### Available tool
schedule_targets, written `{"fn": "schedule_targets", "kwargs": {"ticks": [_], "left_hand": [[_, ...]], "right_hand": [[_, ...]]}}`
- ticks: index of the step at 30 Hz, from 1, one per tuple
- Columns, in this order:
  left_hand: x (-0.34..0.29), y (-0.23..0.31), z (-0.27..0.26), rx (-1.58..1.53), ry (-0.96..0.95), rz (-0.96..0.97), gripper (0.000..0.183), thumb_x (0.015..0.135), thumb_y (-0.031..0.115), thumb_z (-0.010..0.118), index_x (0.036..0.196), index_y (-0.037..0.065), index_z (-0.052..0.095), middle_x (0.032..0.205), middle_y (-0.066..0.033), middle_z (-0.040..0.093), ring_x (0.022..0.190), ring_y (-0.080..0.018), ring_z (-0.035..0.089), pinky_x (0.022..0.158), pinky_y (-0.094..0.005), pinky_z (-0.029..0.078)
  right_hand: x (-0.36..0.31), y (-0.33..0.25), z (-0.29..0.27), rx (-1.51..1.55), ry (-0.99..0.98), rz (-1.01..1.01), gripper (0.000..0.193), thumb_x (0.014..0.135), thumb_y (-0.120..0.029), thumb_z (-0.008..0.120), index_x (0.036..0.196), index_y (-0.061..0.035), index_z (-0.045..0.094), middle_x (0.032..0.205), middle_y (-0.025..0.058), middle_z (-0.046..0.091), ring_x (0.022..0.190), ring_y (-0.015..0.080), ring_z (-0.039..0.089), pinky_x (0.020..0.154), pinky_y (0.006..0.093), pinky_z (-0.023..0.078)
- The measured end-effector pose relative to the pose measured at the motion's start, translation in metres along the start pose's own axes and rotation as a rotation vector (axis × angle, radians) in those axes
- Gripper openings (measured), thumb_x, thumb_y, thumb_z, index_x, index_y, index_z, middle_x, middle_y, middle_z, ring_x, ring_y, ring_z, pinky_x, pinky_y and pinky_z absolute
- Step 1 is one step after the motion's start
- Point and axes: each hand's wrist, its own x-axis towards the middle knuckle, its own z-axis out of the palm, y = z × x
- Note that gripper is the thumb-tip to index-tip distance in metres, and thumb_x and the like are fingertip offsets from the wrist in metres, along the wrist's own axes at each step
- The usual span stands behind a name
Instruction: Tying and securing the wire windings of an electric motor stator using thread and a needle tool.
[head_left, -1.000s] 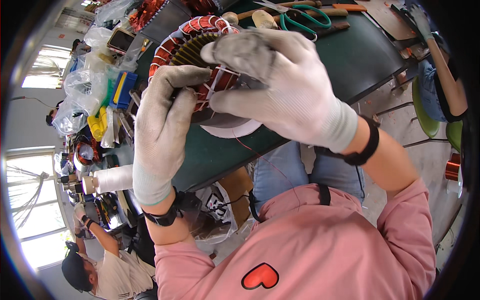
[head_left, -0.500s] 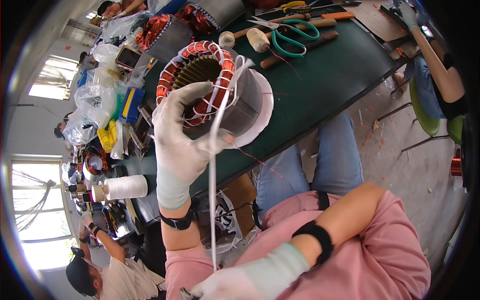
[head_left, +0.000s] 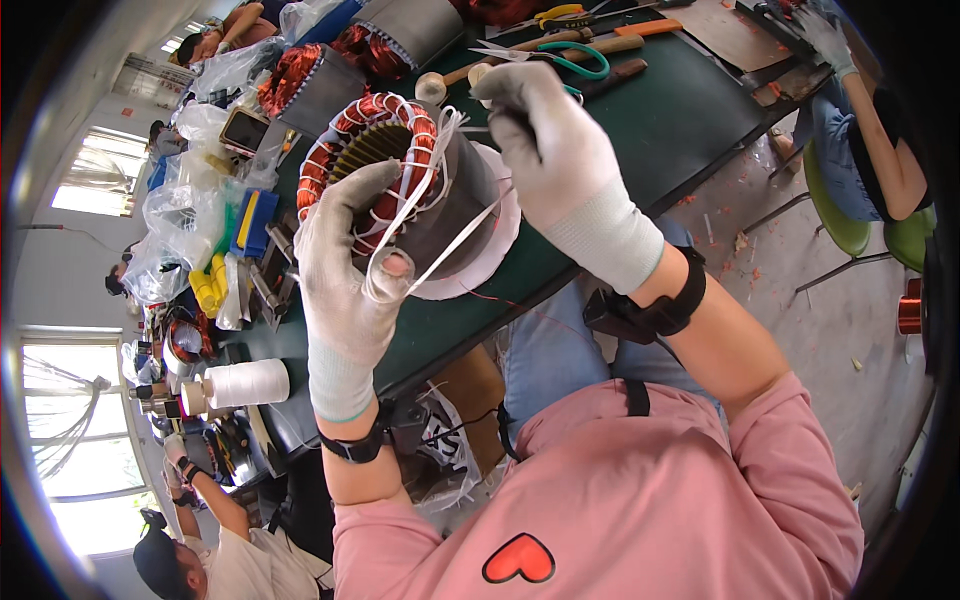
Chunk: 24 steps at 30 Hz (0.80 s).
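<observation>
A motor stator (head_left: 465, 190) with a grey core stands on a round white pad (head_left: 507, 215). Its orange-red copper winding (head_left: 318, 165) is laced with white cord (head_left: 462, 236). My left hand (head_left: 345, 290), in a whitish glove, curls its fingers over the near rim of the winding. The cord loops round its thumb, whose tip shows bare through the glove, and runs up toward the right. Beyond the stator's right side my gloved right hand (head_left: 565, 150) is raised, fingers pinched together on the cord; the fingertips are partly hidden.
Behind my right hand lie green-handled scissors (head_left: 590, 62), mallets (head_left: 430, 88) and an orange-handled tool (head_left: 650, 28) on the dark green table (head_left: 690, 110). A white thread spool (head_left: 248, 383), yellow rolls (head_left: 208, 288) and plastic bags (head_left: 185, 215) crowd the left. Other people work around.
My right hand has swung from low near my body up to the stator's right side, bringing the cord with it. The cord now loops round my left thumb; my left hand still grips the winding.
</observation>
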Motion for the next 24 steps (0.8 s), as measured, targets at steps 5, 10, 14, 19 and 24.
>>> {"fn": "schedule_targets", "kwargs": {"ticks": [5,10,14,19,24], "left_hand": [[0.001,0.003,0.0,0.018,-0.004,0.008,0.102,0.081,0.089,0.046,0.117,-0.005,0.064,0.105,-0.0167,0.069,0.097,-0.0293,0.068,0.087,-0.0384,0.052],[-0.001,-0.002,0.0,0.035,0.003,0.021,0.1,0.081,0.088,0.046,0.117,-0.003,0.065,0.105,-0.0161,0.069,0.096,-0.0291,0.067,0.087,-0.0386,0.051],[-0.002,-0.001,0.001,0.063,0.01,0.007,0.1,0.081,0.089,0.045,0.118,-0.002,0.065,0.105,-0.0154,0.069,0.095,-0.0284,0.066,0.087,-0.0385,0.05],[-0.001,0.002,0.0,0.029,-0.019,-0.011,0.102,0.081,0.09,0.044,0.119,-0.002,0.064,0.107,-0.0154,0.068,0.095,-0.0281,0.066,0.087,-0.0385,0.05],[-0.006,-0.003,-0.005,-0.036,-0.032,-0.024,0.093,0.081,0.082,0.057,0.122,-0.001,0.063,0.111,-0.0146,0.068,0.1,-0.0282,0.065,0.091,-0.039,0.049]], "right_hand": [[0.032,0.01,-0.015,-0.222,-0.041,-0.545,0.019,0.084,-0.003,0.062,0.102,-0.0083,0.059,0.094,0.011,0.067,0.09,0.0348,0.065,0.079,0.0423,0.053],[0.033,0.009,-0.024,-0.01,-0.397,-0.488,0.022,0.088,0.0,0.06,0.109,-0.0061,0.061,0.091,0.008,0.066,0.089,0.0267,0.065,0.077,0.0357,0.052],[0.012,-0.019,-0.016,0.763,-0.393,0.109,0.017,0.104,-0.006,0.05,0.114,-0.0009,0.063,0.09,-0.0049,0.057,0.081,0.0053,0.053,0.074,0.022,0.046],[0.009,-0.015,-0.038,1.016,-0.628,0.443,0.025,0.105,-0.021,0.054,0.116,-0.0006,0.063,0.113,0.0022,0.058,0.099,0.0115,0.055,0.1,0.0266,0.043],[-0.004,0.005,-0.095,1.433,-0.138,0.375,0.017,0.102,-0.028,0.059,0.104,-0.0117,0.063,0.093,0.0,0.056,0.068,0.0118,0.045,0.078,0.0346,0.047]]}}
